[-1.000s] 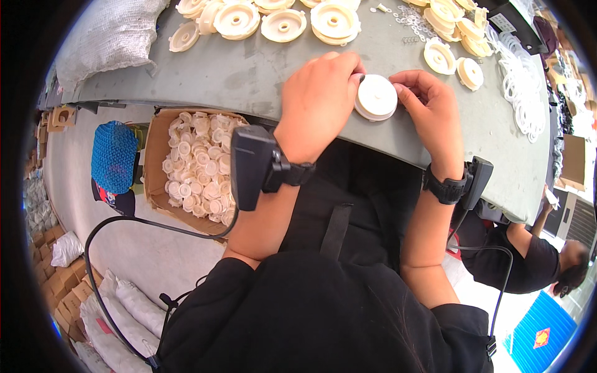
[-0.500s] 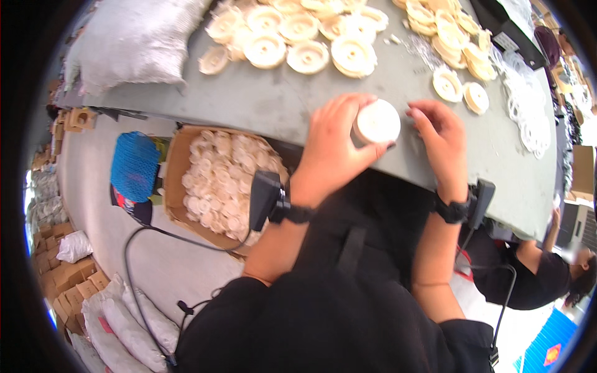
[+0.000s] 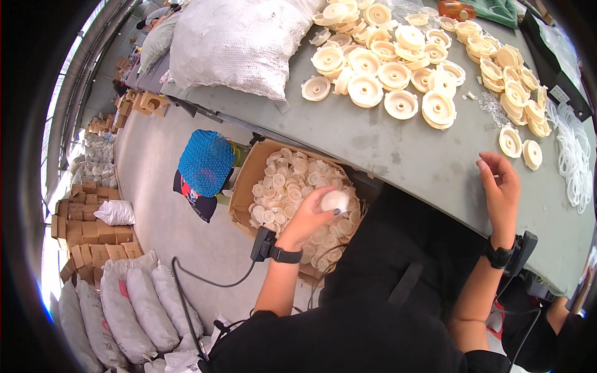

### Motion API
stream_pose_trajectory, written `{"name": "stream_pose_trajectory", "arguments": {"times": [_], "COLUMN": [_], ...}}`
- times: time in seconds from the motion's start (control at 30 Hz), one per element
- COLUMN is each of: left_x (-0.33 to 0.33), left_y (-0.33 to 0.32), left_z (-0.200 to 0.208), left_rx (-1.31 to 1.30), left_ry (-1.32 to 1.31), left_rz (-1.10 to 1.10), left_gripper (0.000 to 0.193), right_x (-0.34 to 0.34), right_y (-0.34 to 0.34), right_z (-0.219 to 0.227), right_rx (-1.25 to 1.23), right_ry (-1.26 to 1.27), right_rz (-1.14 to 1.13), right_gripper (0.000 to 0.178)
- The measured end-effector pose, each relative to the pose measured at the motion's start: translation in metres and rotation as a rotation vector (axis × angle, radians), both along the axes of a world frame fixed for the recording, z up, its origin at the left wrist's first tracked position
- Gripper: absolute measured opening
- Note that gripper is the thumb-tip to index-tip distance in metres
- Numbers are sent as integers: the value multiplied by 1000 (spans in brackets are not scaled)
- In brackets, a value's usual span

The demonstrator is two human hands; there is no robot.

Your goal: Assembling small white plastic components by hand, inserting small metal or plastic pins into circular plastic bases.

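Observation:
My left hand [image 3: 308, 217] is closed round a white round plastic cap [image 3: 335, 200], holding it over the cardboard box [image 3: 246, 180] beside the table. Beneath it, the box is full of similar pale round plastic parts [image 3: 277, 186]. Over the table's near edge, my right hand [image 3: 501, 189] has its fingers apart and slightly bent, with nothing visible in them. Nearest to it lie two cream plastic discs [image 3: 510, 142] with raised rims. Farther back, cream discs of the same sort [image 3: 365, 91] form a spread-out pile.
A white woven sack [image 3: 239, 46] lies at the table's far left. White rings [image 3: 569, 158] and a black tray [image 3: 556, 68] are at the right. A stool with a blue knitted cover [image 3: 206, 163] stands left of the box. Full sacks [image 3: 127, 311] and cartons [image 3: 84, 233] line the floor.
My left hand has carried the white cap from over the table, left and down to above the box. My right hand stays by the table. The view has swung left.

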State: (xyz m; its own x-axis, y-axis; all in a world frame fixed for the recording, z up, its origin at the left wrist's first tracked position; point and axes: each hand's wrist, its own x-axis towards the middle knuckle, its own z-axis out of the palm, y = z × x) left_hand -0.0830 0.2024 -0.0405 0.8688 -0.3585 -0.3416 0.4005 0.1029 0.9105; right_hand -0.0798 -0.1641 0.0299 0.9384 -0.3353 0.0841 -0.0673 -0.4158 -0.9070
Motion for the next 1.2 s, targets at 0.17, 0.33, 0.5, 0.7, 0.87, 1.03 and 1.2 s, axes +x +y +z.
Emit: {"name": "stream_pose_trajectory", "arguments": {"times": [0.17,0.33,0.5,0.7,0.87,1.03,1.2], "left_x": [-27,-10,28,41,43,36,37], "left_y": [70,71,-13,-119,-192,-217,-219], "left_z": [-98,-125,-5,78,82,58,52], "left_rx": [584,804,269,72,397,721,815], "left_ry": [205,-59,-311,-697,-1134,-1146,-1199], "left_rz": [258,262,258,175,59,-221,-127], "left_gripper": [57,43,12,29,52,46,48], "right_x": [24,69,70,36,-13,-10,29], "right_y": [17,31,29,-4,-7,-16,-34], "right_z": [21,15,4,10,9,-6,16], "right_rx": [-223,-639,-645,351,576,-473,-309], "right_ry": [-202,-366,-437,-212,198,-5,-10], "right_rz": [126,227,158,112,158,31,-127], "right_gripper": [21,21,12,19,21,17,22]}}
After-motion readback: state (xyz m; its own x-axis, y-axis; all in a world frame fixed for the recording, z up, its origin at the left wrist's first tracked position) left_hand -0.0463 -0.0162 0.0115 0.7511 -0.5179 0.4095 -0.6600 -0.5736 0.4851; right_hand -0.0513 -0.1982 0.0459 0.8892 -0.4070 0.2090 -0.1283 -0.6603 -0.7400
